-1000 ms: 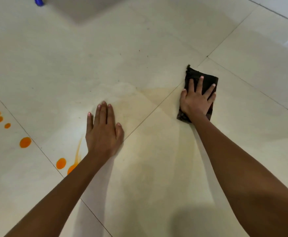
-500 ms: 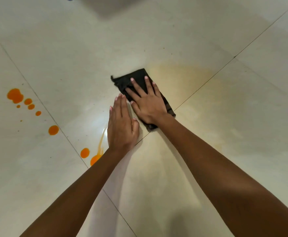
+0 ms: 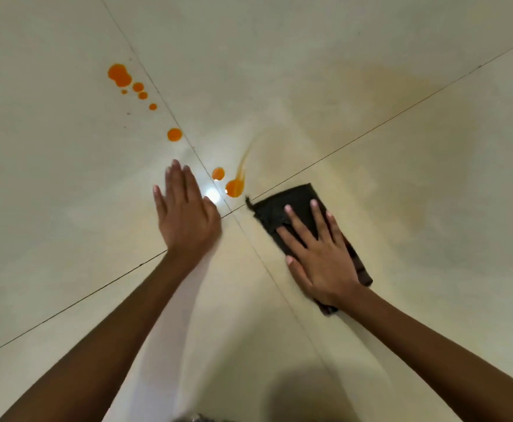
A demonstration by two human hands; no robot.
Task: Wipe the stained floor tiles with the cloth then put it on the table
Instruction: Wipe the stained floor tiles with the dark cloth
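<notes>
A dark folded cloth (image 3: 285, 205) lies flat on the cream floor tiles, and my right hand (image 3: 319, 254) presses on it with straight, spread fingers. My left hand (image 3: 185, 217) rests flat on the floor to the left of the cloth, fingers straight and together. Several orange drops (image 3: 174, 134) run in a line up and to the left of my hands. The largest orange blot (image 3: 235, 187), with a thin curved tail, sits just beyond the cloth's far left corner, not touching it. A pale yellowish smear (image 3: 386, 117) covers the tiles to the right.
Thin dark grout lines (image 3: 370, 132) cross under my hands. A bright light reflection (image 3: 212, 194) shines on the tile beside my left thumb. My shadow (image 3: 303, 394) falls on the floor at the bottom. No table is in view.
My right hand has slid the cloth back toward me and away from my left hand. The view has swung, so the orange drops now lie beyond my hands.
</notes>
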